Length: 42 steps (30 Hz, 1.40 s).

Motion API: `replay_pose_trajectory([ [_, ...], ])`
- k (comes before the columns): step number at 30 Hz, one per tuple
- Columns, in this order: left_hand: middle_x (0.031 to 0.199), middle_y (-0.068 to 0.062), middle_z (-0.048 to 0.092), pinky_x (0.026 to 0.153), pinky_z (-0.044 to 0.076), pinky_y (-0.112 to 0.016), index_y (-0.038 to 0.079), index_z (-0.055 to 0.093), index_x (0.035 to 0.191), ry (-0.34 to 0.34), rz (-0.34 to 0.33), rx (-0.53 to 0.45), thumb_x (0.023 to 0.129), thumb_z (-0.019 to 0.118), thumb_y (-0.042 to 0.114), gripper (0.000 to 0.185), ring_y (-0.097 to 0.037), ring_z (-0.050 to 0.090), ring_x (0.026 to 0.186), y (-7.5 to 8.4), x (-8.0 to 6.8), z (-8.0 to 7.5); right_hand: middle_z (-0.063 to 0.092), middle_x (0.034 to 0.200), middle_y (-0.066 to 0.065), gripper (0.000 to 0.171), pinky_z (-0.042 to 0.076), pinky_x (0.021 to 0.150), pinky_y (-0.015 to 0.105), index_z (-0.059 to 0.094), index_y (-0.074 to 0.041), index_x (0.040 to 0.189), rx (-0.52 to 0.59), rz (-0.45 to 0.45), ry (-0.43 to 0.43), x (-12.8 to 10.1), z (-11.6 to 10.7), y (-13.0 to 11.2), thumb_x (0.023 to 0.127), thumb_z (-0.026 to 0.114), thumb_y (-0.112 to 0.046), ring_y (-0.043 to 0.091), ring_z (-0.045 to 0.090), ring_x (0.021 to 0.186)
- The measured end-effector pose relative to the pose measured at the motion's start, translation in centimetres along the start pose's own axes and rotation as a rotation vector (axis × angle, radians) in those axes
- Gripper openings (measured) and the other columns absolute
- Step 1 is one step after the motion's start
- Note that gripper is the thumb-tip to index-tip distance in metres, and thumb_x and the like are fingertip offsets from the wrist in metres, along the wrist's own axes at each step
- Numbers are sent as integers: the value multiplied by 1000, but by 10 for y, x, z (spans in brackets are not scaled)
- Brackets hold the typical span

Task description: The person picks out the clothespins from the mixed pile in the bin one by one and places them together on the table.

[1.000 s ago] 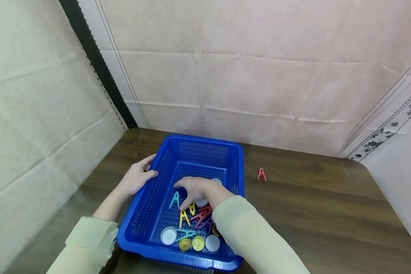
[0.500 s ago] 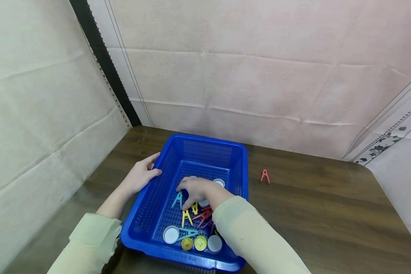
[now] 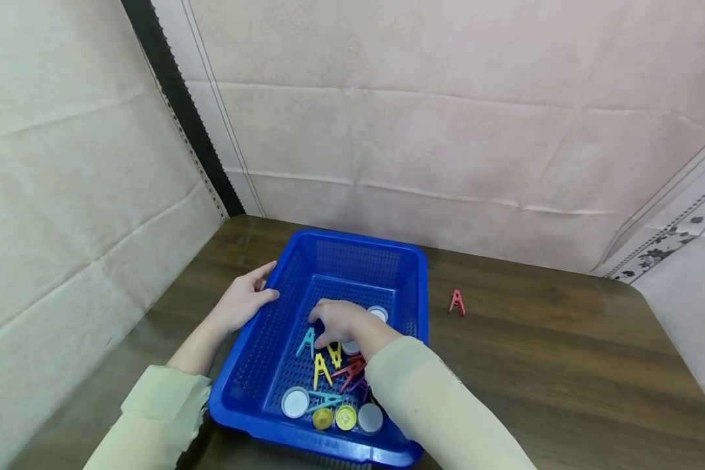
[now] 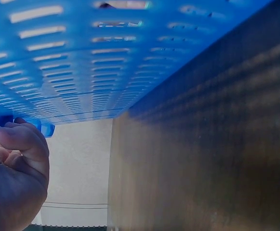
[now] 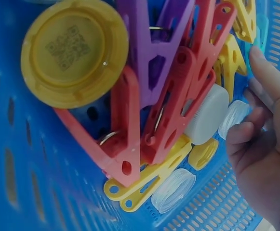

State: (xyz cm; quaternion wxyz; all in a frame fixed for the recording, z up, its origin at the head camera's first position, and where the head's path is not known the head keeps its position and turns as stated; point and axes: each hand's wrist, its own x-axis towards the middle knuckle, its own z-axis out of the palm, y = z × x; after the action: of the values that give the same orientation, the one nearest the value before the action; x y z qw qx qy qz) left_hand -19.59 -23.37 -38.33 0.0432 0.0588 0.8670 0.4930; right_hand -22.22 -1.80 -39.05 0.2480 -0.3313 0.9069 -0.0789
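Observation:
A blue perforated basket stands on the wooden table. My left hand grips its left rim, thumb inside and fingers outside; in the left wrist view the left hand curls under the basket edge. My right hand reaches down inside, fingers among coloured clothespins, beside a teal clothespin and a yellow clothespin. In the right wrist view my right hand is loosely bent next to a white cap, holding nothing. Red clothespins, a purple clothespin and a yellow cap lie close by.
A lone red clothespin lies on the table to the right of the basket. White and yellow caps line the basket's near end. Paper-covered walls close in behind and at the left; the table's right edge runs at the far right.
My right hand has shifted slightly toward the far end of the basket among the clothespins. My left hand keeps its hold on the rim.

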Motion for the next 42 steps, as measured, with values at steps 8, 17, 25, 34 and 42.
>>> replay_pose_trajectory([
  [8,97,-18,64,57,55,-36,7,27,148,7,-5,2,91,56,17,65,-22,66,68,2,0,0,47,135,-6,49,44,93,34,59,-22,126,-69,-12,64,3,1,-7,82,70,-41,15,50,117],
  [17,96,-17,64,57,56,-36,8,27,148,-6,-1,13,92,55,17,64,-22,66,68,2,0,4,50,131,-7,43,42,96,35,61,-25,121,-146,-96,131,11,14,-14,84,67,-43,14,51,116],
  [25,95,-16,64,57,55,-36,8,28,148,-1,2,22,91,56,17,64,-22,66,67,6,1,3,46,135,-8,45,42,96,36,60,-25,123,-85,-93,92,11,11,-15,82,70,-41,14,49,119],
  [34,97,-17,65,58,56,-35,6,28,147,2,6,30,92,55,16,63,-21,66,69,5,0,3,36,142,-7,64,43,95,34,52,-26,134,16,-85,-16,9,9,-14,76,75,-43,16,43,124],
  [42,97,-17,65,58,56,-35,5,28,147,8,-1,47,91,55,16,63,-21,66,69,3,-4,1,37,139,-6,75,43,91,30,48,-23,136,-20,-121,-15,11,13,-16,72,74,-54,14,46,117],
])
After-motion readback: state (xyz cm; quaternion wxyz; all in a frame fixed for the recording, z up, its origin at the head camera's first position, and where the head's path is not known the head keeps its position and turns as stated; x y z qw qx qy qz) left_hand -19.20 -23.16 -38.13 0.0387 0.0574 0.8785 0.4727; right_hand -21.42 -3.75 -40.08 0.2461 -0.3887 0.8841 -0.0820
